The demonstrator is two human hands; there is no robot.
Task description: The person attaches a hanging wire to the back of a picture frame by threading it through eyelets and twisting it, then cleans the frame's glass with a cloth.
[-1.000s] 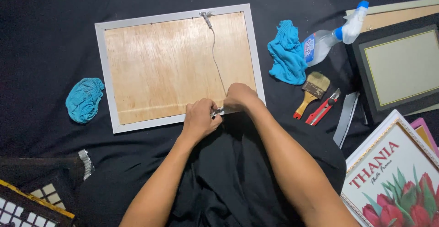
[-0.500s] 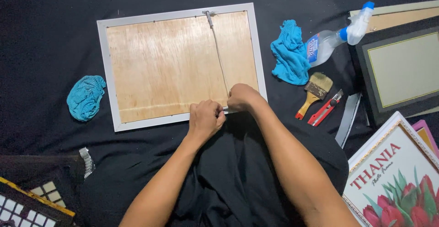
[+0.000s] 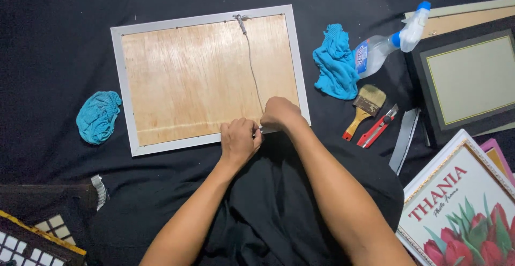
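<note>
Little has moved since the earlier frames: both hands are kept at the near rail of the frame point(image 3: 210, 78), and only the view has drifted slightly, so the frame is seen a touch further right.

The frame is laid face down on black cloth point(image 3: 53, 41), its plywood back up. Its long axis runs left to right, tilted slightly so that the right end lies further from the person. A thin wire point(image 3: 252, 67) is fastened at a small fitting on the middle of the far rail and is drawn across the short way, down to the hands at the near rail.

The left hand point(image 3: 240, 140) is curled shut at the near rail, its grip closed on a small metal piece seen between the two hands; what the piece is cannot be told. The right hand point(image 3: 280, 113) is closed too, resting on the near right corner where the wire ends; whether the wire is pinched in its grip is hidden by the knuckles.

A blue rag point(image 3: 98, 117) is lying left of the frame. To the right are found a second blue rag point(image 3: 335, 62), a spray bottle point(image 3: 389, 43), a brush point(image 3: 363, 108) and a red cutter point(image 3: 378, 126), all apart from the hands. More frames point(image 3: 466, 78) are stacked at the right edge.
</note>
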